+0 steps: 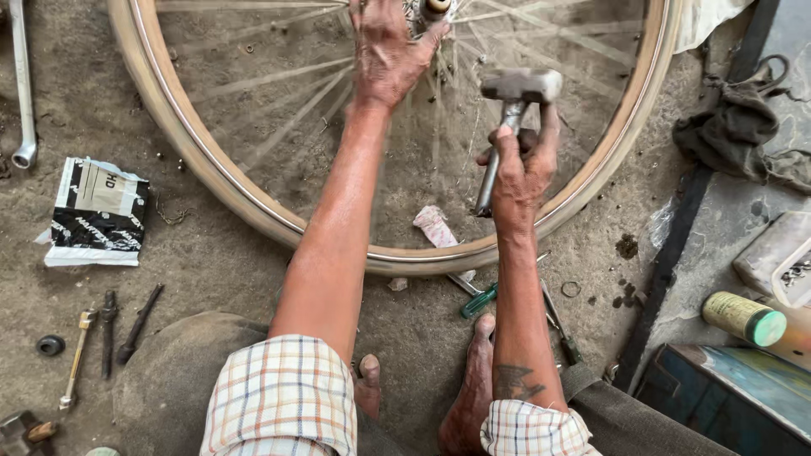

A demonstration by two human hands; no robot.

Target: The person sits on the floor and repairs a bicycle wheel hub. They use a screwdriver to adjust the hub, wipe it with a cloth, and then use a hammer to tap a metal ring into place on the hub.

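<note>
**Wheel Hub Work on Dirt Floor**

Dusty earthen ground (220,253) forms the work surface. A spoked bicycle wheel (253,207) lies flat on it, filling the upper part of the view, its tan rim curving just in front of the person's bare feet.

The left hand (384,55) rests on the hub area at the wheel's centre, fingers curled around the axle end (435,8). The right hand (519,169) is closed in a fist around the metal handle of a hammer (515,93), whose head is raised above the spokes, just beside the hub.

A green-handled screwdriver (480,301) lies near the right foot, partly under the rim. Left of the wheel lie a torn black-and-white packet (97,211), several small rod-shaped tools (110,333) and a long spanner (21,84). At right: a dark rag (735,127) and a green-capped can (743,318).
</note>
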